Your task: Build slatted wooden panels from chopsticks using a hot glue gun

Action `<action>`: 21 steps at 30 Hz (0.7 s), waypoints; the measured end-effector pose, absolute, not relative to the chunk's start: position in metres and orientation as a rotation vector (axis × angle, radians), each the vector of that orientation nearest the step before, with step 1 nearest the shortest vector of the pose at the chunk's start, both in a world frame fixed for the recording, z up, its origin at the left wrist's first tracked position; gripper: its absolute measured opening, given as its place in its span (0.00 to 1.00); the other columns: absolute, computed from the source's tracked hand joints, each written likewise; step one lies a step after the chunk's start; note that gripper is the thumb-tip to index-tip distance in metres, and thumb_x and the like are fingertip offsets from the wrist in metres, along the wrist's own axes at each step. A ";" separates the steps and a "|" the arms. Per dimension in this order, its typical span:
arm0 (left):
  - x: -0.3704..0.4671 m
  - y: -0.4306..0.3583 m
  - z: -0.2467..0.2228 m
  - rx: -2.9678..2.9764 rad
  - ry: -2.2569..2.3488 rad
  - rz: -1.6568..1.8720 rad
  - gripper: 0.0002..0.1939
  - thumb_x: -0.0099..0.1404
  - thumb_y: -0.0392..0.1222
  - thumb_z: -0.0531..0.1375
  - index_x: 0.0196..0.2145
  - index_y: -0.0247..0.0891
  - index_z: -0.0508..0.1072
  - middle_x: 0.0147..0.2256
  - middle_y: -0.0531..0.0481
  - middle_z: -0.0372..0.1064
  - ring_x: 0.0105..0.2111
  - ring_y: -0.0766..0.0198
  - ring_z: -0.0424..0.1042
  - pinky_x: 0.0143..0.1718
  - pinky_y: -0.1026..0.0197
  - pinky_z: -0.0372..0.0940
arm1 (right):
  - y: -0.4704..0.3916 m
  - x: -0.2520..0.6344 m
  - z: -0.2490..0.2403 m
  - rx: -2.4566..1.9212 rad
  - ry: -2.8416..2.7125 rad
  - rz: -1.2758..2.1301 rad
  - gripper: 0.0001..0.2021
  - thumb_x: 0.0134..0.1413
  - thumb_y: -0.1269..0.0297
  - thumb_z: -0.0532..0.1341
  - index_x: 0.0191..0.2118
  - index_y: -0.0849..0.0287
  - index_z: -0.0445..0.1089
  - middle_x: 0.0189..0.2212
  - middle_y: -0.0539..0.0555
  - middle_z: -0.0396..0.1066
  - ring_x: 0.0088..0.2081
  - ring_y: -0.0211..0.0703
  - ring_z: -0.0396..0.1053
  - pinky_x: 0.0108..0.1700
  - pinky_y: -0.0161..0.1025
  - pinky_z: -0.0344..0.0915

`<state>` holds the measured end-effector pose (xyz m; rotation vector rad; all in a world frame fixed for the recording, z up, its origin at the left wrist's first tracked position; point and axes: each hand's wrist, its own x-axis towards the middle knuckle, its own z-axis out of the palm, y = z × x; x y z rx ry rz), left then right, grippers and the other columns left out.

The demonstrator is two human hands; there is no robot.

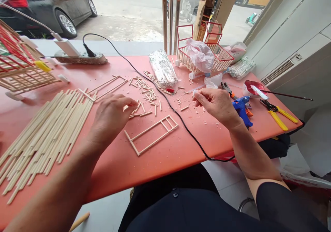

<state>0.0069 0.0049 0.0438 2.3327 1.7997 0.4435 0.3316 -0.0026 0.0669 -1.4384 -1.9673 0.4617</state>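
Note:
My left hand (111,116) is above the table with fingers pinched together, beside a scatter of short stick pieces (148,93); what is between the fingertips is too small to tell. Further right, my right hand (216,104) holds a small white round piece (195,92) between thumb and fingers. On the table between and below my hands lies a small wooden stick frame (152,135) with two crosspieces near its right end. A second stick frame (111,87) lies behind my left hand. Long wooden sticks (49,132) are spread at the left.
A black cable (178,114) crosses the pink table (181,159). At the right are a blue glue gun (242,109), yellow-handled pliers (280,114) and a red bowl (249,89). Stick baskets (219,58) stand at the back and left. A wrapped bundle (162,68) lies behind the pieces.

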 end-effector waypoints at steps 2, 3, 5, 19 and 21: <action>0.010 0.010 0.032 2.454 1.713 0.438 0.17 0.73 0.40 0.54 0.45 0.36 0.84 0.45 0.36 0.81 0.48 0.43 0.72 0.53 0.46 0.68 | -0.001 0.329 0.058 -1.431 -1.967 0.488 0.18 0.71 0.55 0.60 0.31 0.59 0.78 0.27 0.53 0.81 0.31 0.42 0.76 0.40 0.38 0.68; 0.011 0.013 0.026 2.505 1.683 0.441 0.17 0.72 0.37 0.54 0.44 0.37 0.84 0.43 0.36 0.80 0.47 0.43 0.72 0.49 0.46 0.69 | 0.000 0.329 0.054 -1.427 -1.977 0.498 0.18 0.71 0.56 0.60 0.30 0.58 0.77 0.27 0.53 0.81 0.31 0.42 0.76 0.40 0.38 0.68; 0.010 0.021 0.017 2.636 1.563 0.397 0.19 0.70 0.33 0.53 0.43 0.39 0.85 0.42 0.36 0.80 0.47 0.43 0.71 0.45 0.48 0.69 | 0.001 0.328 0.048 -1.424 -2.003 0.510 0.18 0.71 0.57 0.59 0.30 0.58 0.77 0.27 0.53 0.81 0.31 0.42 0.76 0.40 0.38 0.67; 0.013 0.014 0.043 2.533 1.549 0.471 0.10 0.76 0.40 0.52 0.40 0.42 0.73 0.40 0.45 0.74 0.46 0.55 0.71 0.49 0.56 0.67 | -0.001 0.336 0.042 -1.401 -1.961 0.533 0.18 0.72 0.54 0.60 0.33 0.58 0.78 0.27 0.53 0.79 0.30 0.41 0.75 0.39 0.38 0.67; 0.020 0.005 0.051 2.302 1.586 0.601 0.07 0.73 0.42 0.57 0.43 0.41 0.74 0.40 0.48 0.75 0.41 0.59 0.72 0.48 0.58 0.67 | -0.001 0.339 0.045 -1.402 -1.870 0.489 0.18 0.72 0.53 0.61 0.35 0.59 0.79 0.27 0.52 0.79 0.29 0.40 0.74 0.38 0.38 0.67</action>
